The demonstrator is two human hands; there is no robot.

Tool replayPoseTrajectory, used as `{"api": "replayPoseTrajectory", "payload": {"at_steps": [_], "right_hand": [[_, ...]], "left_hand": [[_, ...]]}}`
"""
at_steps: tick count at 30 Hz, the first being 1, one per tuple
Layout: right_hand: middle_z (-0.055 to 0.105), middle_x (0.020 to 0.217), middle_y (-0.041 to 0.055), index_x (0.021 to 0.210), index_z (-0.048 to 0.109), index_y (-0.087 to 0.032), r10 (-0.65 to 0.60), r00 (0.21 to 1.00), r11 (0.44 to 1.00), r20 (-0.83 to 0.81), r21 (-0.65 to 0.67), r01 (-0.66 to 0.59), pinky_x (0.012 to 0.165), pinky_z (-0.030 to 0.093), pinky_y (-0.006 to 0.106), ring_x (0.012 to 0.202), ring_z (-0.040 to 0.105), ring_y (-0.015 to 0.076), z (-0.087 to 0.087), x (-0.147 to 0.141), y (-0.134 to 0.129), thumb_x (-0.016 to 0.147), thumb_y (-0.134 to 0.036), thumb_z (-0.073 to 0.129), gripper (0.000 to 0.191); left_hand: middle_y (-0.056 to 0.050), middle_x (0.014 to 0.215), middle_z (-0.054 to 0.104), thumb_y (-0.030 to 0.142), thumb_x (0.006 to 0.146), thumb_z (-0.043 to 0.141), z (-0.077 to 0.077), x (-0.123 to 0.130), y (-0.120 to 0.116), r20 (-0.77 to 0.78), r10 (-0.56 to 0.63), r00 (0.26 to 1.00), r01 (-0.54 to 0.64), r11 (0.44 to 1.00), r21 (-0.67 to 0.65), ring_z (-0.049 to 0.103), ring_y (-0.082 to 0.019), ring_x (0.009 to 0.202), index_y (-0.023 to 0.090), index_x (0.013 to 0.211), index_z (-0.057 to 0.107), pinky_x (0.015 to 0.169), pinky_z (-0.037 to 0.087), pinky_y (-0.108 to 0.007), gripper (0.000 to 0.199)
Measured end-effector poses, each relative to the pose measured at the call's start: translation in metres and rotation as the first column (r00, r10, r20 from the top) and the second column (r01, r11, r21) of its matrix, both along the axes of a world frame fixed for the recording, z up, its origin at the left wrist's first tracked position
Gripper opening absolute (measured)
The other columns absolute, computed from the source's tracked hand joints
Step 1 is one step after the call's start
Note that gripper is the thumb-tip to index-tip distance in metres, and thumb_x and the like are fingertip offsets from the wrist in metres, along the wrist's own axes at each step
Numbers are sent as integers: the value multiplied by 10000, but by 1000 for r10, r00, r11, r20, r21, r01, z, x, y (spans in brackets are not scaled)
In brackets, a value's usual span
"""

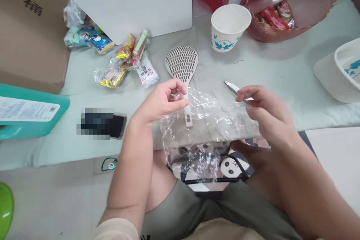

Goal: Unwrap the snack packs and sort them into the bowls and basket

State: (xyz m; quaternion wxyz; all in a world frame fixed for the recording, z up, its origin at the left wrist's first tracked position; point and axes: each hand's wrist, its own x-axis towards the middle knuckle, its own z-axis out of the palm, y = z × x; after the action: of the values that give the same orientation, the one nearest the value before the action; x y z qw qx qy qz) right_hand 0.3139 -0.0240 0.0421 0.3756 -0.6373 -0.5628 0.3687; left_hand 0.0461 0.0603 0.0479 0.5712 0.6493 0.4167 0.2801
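Observation:
A clear, crinkled plastic bag (208, 120) stretches between my two hands and hangs over the table's front edge. My left hand (168, 99) pinches its left end, above the handle of a pale slotted skimmer (181, 62) that lies on the table. At the right end of the plastic, my right hand (264, 110) is closed on it with thumb and fingers. Just beyond those right fingers lies a slim silver and white cutter (232, 87), partly covered by the hand.
Snack packets (114, 77), a dark phone (116, 125) and a teal jug (33, 110) are on the left. A paper cup (229, 26), a red bowl (261, 32) of snacks and a white container (332, 71) stand right. Boxes (126, 3) line the back.

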Motion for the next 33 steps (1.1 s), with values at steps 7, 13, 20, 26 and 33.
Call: {"api": "replayPoseTrajectory", "payload": {"at_steps": [7, 13, 20, 26, 33], "right_hand": [[752, 956, 115, 1058, 731, -198, 43, 972, 986, 231, -168, -3, 694, 539, 406, 729, 662, 224, -12, 4, 5, 915, -540, 537, 419], [626, 1436, 180, 1446, 536, -175, 350, 936, 937, 28, 7, -350, 1032, 523, 493, 1296, 615, 342, -27, -15, 3, 801, -603, 707, 793], [528, 548, -11, 912, 760, -172, 199, 972, 972, 127, -151, -180, 547, 367, 296, 528, 490, 141, -19, -20, 4, 965, -446, 488, 389], [438, 497, -38, 807, 716, -194, 1, 998, 993, 70, -120, 7, 541, 345, 287, 505, 444, 128, -18, -11, 4, 929, -432, 557, 312], [458, 529, -46, 784, 638, -219, -195, 935, 976, -297, -150, 156, 492, 341, 251, 488, 418, 102, -28, -13, 4, 905, -529, 650, 332]], "left_hand": [[-27, 985, 628, 180, 698, 731, 2, -10, 1, -118, -40, 992, 50, 996, 76, 486, -78, 655, 205, 947, 601, 484, 333, -198, 282], [-37, 1099, 685, 189, 741, 721, 5, 11, -10, -113, -300, 947, 295, 953, -63, 373, -18, 525, 194, 1014, 630, 467, 334, -194, 288], [-54, 1076, 707, 331, 787, 754, 5, 13, -8, -278, -170, 946, 146, 984, -104, 539, -68, 617, 201, 1146, 618, 560, 442, -208, 406], [-6, 654, 650, 369, 876, 650, 8, 8, -1, -392, -90, 916, 44, 991, -124, 524, -98, 560, 171, 859, 657, 505, 355, -220, 198], [31, 556, 525, 314, 822, 679, 3, 10, 1, -163, 44, 986, -38, 999, 38, 453, -86, 506, 193, 689, 575, 484, 336, -228, 208]]}}
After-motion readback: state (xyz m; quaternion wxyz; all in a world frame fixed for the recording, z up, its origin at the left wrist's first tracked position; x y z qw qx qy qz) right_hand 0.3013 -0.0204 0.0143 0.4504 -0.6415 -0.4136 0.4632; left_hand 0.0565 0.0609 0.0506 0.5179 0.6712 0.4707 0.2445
